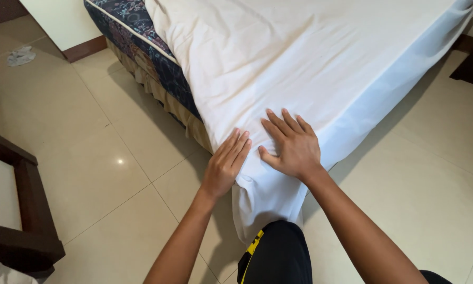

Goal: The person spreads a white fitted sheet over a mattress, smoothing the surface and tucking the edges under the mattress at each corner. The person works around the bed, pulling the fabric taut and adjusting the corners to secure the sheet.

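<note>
glossy beige floor tiles (115, 173) underfoot, dark shorts (276, 257) at the bottom edge. left hand (226, 163) flat, fingers straight and together, pressed against the side of the white sheet (310, 63) at the bed corner; grasping nothing. right hand (294, 147) just beside it, palm down with fingers spread on the sheet's top surface, also grasping nothing (sheet lies under both palms, its corner hanging loose below them). farther left, the patterned mattress (142, 42) shows uncovered, above a tan bed skirt (168, 102). dark wooden chair frame (26, 210) at left edge.
</note>
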